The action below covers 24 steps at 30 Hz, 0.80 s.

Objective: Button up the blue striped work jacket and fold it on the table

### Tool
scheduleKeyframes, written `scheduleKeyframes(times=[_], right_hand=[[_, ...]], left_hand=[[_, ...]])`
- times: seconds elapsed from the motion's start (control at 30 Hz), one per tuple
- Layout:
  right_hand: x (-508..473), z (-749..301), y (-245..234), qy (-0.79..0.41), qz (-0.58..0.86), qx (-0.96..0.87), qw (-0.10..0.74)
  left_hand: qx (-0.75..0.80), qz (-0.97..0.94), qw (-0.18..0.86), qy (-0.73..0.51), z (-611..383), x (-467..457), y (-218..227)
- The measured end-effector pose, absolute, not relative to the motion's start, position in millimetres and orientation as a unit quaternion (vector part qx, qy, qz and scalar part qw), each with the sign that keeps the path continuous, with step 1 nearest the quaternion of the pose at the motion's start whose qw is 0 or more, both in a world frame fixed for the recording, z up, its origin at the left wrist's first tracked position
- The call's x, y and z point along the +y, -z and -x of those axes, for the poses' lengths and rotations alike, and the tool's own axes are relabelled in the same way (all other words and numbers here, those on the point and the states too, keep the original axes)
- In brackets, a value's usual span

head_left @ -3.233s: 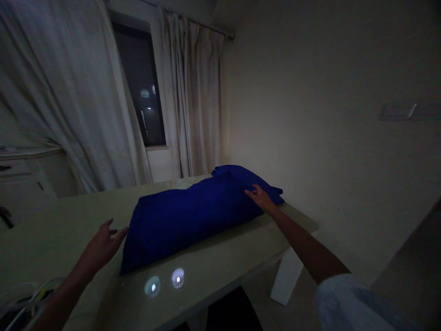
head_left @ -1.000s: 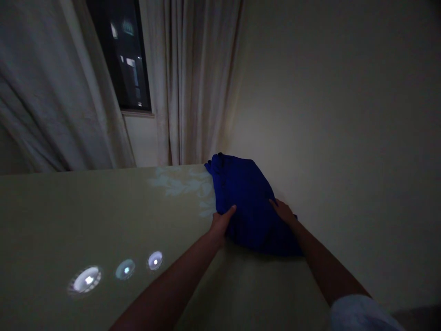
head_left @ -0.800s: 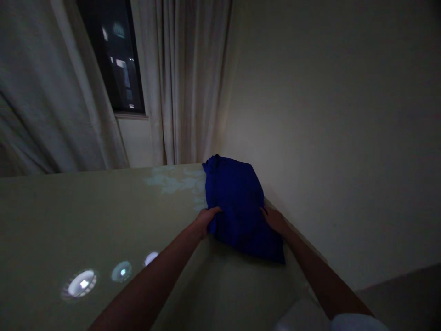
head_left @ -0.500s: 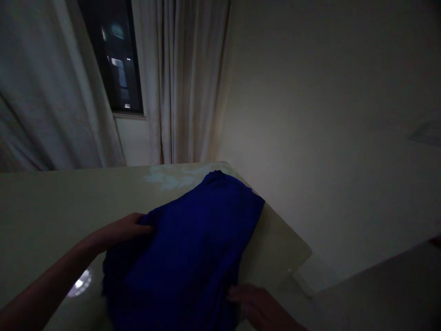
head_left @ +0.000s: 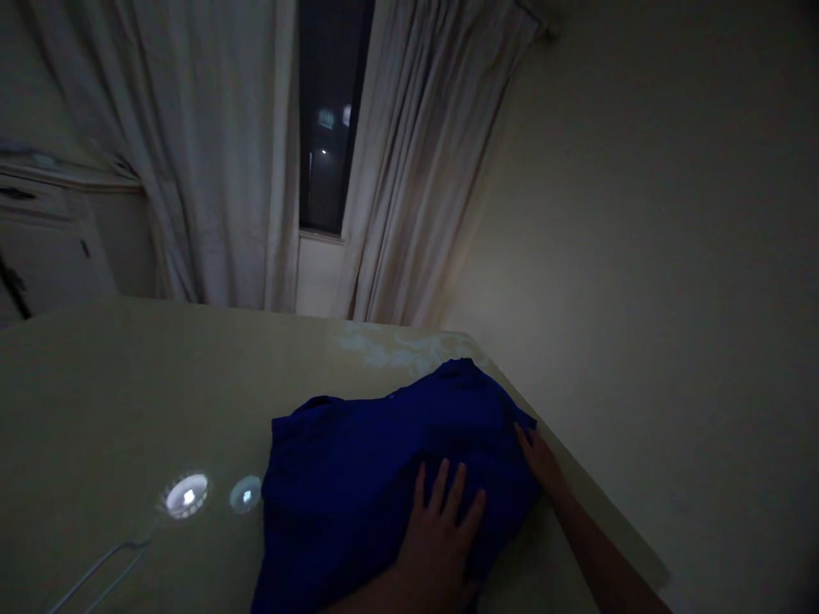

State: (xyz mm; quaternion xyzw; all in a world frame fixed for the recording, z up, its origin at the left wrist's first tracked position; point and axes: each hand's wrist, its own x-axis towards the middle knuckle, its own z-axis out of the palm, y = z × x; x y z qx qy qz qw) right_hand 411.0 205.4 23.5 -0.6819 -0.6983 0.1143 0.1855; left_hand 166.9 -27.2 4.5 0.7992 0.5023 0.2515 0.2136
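A dark blue garment point(head_left: 358, 477), which looks like a short-sleeved shirt, lies spread on a pale glossy tabletop point(head_left: 192, 375). Its lower part runs out of view at the bottom. My left hand point(head_left: 438, 524) rests flat on the middle of the cloth, fingers spread. At the garment's right edge, just below a sleeve corner, my right hand point(head_left: 538, 456) touches the fabric with its fingers extended. Wrinkles run across the cloth around both hands.
At the lower left lies a thin white hanger point(head_left: 106, 571), partly cut off. Two bright lamp reflections shine on the tabletop. Curtains point(head_left: 223, 153) flank a dark window point(head_left: 333, 111) behind the table. A wall point(head_left: 640, 256) runs along the right, and a white cabinet point(head_left: 57, 239) stands far left.
My left hand has moved right, from the garment's left edge to its middle. My right hand has gone up to the right edge. The cloth lies wider, and the view has turned left.
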Motion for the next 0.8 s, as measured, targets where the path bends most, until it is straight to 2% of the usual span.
scheduleKeyframes(times=[0.17,0.3,0.4,0.57,0.7,0.8], right_hand=[[204,-346,-1,-0.112,0.662,-0.717,0.187],[208,-226,-3,-0.122,0.602,-0.763,0.202],[206,-117,-5,-0.137,0.545,-0.794,0.231],[192,20,-10,-0.28,0.413,-0.836,0.229],[184,28,-12,-0.407,0.271,-0.848,0.204],[177,-33,-8,-0.379,0.239,-0.869,0.211]], left_hand=[[0.525,-0.809,0.147,-0.219,-47,-15,-19],[0.587,-0.788,0.069,-0.169,70,-17,-22],[0.67,-0.737,0.011,-0.087,165,-21,-26],[0.821,-0.561,-0.1,0.0,275,-39,-40],[0.874,-0.458,-0.163,-0.031,285,-43,-38],[0.821,-0.543,-0.163,-0.07,260,-28,-33]])
